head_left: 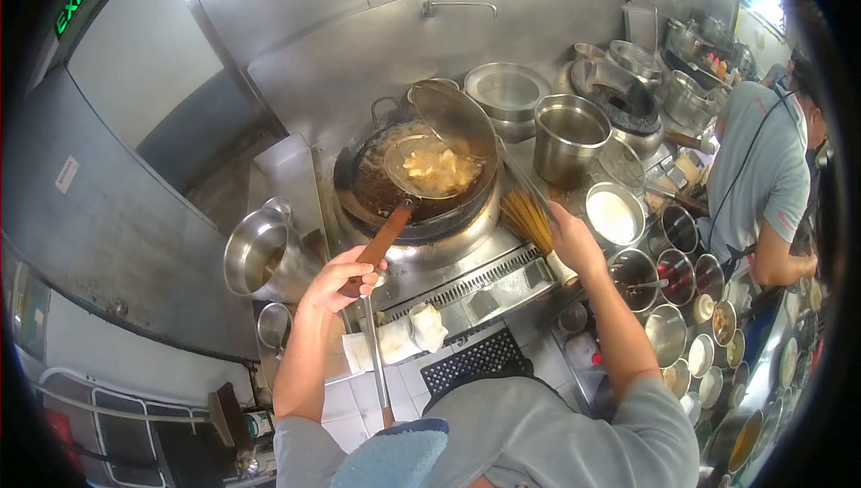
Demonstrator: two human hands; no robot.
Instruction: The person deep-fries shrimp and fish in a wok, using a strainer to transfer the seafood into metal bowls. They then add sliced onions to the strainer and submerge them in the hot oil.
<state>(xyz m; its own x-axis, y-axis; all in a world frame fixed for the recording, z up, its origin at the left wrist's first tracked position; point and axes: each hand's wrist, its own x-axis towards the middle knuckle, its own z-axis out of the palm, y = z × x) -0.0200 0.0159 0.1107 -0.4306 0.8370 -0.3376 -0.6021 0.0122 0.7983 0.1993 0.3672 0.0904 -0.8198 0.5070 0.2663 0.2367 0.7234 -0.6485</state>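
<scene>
My left hand (343, 280) is closed around the brown wooden handle of a round skimmer (401, 165). Golden fried pieces (441, 170) lie in the skimmer, over a wok (368, 185) of dark, foaming oil. A long metal rod with a wooden end (378, 367) runs down from beneath my left hand toward my body. Over the wok's right side tilts a large, deep metal scoop (459, 116). Its long handle slants down to my right hand (576, 241), whose fingers are wrapped around it. A bamboo wok brush (531, 222) lies just left of my right hand.
Metal pots (262, 250) stand left of the stove; a tall pot (571, 143) and a white-filled bowl (615, 213) are to the right. Several seasoning containers (665, 334) crowd the right counter. A folded white cloth (399, 341) lies at the stove's front edge. Another person (758, 165) works at far right.
</scene>
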